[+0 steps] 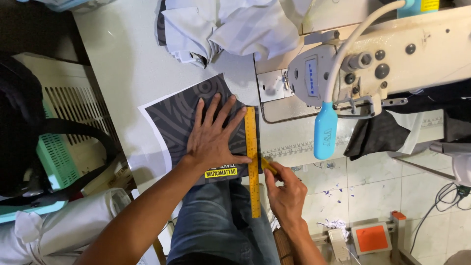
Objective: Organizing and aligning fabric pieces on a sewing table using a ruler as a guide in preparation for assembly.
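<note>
White cloth pile (230,29), sewing machine (387,59), green crate (56,157)

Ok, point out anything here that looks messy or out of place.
Small purple scraps lie scattered over the tiled floor below the table. A white cloth heap sits crumpled at the table's far edge. The ruler lies straight along the printed fabric.

Single head-worn view, looking steeply down from close above the sewing table (122,64), floor visible beyond its edge
</note>
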